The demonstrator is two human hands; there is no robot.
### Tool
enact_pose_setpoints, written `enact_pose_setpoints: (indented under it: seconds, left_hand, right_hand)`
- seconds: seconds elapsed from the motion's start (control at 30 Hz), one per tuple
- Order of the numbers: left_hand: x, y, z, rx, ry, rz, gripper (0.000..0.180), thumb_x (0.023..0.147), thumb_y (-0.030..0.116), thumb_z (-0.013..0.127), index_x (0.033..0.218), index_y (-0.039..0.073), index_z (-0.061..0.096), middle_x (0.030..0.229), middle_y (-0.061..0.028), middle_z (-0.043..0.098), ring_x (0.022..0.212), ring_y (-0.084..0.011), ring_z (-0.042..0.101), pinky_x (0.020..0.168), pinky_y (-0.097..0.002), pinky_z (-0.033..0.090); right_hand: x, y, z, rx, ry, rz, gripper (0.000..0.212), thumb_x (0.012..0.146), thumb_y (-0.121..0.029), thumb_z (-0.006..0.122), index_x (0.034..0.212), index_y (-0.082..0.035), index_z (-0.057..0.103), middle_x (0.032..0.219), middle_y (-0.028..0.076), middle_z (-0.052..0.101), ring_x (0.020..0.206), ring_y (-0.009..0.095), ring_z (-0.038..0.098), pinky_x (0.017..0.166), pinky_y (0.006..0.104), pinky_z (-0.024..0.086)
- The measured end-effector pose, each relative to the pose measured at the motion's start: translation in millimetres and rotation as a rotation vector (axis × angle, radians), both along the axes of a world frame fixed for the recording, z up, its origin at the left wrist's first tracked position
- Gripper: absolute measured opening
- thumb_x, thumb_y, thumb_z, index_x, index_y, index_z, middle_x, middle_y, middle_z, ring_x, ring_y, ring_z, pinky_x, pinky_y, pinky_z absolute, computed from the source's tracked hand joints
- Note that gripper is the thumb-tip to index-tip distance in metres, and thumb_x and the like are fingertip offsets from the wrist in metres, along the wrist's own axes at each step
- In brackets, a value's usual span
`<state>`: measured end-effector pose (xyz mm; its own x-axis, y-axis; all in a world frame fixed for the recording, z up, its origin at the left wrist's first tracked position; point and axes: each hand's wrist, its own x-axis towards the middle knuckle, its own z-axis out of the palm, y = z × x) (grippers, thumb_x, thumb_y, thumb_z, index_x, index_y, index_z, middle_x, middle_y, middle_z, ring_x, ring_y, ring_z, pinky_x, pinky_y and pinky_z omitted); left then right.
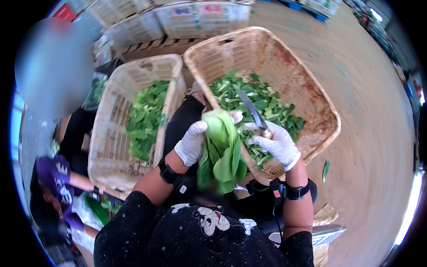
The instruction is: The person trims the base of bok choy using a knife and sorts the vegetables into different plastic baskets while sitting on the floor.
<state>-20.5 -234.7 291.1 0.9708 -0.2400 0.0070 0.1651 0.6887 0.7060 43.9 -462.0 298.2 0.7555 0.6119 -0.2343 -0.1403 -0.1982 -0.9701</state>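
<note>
A head of bok choy [220,151] hangs leaves down in front of my body, its pale base upward. My left hand [192,141], in a white glove, is closed around it near the base. In my gloved right hand [278,144] is a knife [252,109], its blade pointing up and to the left, close beside the bok choy. Behind the knife, loose green leaves and cut pieces [280,113] lie in a large, stained plastic crate [307,84] that is tilted.
To the left stands another plastic crate [100,133] with green leafy vegetables [147,118] inside. Stacked white crates [202,20] line the back. A co-worker in a purple shirt [55,175] sits at the lower left. A stray leaf [326,171] lies on the floor at right.
</note>
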Motion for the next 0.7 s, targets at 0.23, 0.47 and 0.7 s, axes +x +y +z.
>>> enact_pose_setpoints:
  seconds: [0.23, 0.47, 0.7]
  left_hand:
    - [-136.1, 126.0, 39.4, 0.097, -0.029, 0.647, 0.067, 0.078, 0.048, 0.062, 0.126, 0.002, 0.048, 0.1, -0.0131, 0.06, 0.093, -0.0302, 0.06, 0.091, -0.0434, 0.048]
    - [-416.3, 223.1, -4.1, 0.024, 0.206, 1.528, 0.044, 0.092, 0.042, 0.051, 0.119, 0.006, 0.052, 0.112, -0.0169, 0.059, 0.103, -0.0309, 0.058, 0.09, -0.0443, 0.05]
    - [-288.3, 158.9, 0.9, 0.373, 0.006, 0.833, 0.061, 0.076, 0.034, 0.072, 0.125, 0.007, 0.05, 0.125, -0.0086, 0.055, 0.113, -0.0208, 0.054, 0.1, -0.0365, 0.042]
  right_hand:
    - [16.2, -16.5, -61.6, -0.17, -0.183, -0.29, 0.027, 0.092, -0.012, 0.055, 0.117, -0.006, 0.061, 0.074, -0.008, 0.056, 0.054, -0.001, 0.04, 0.047, 0.0148, 0.031]
    - [-21.0, 19.0, -60.9, -0.104, -0.154, -0.167, 0.027, 0.091, -0.01, 0.053, 0.116, 0.001, 0.055, 0.088, 0.002, 0.063, 0.055, 0.001, 0.038, 0.046, 0.0145, 0.029]
    - [-115.8, 154.1, 24.2, 0.129, -0.102, 0.205, 0.035, 0.091, -0.013, 0.054, 0.124, -0.002, 0.054, 0.118, 0.011, 0.063, 0.103, 0.016, 0.063, 0.057, 0.0158, 0.049]
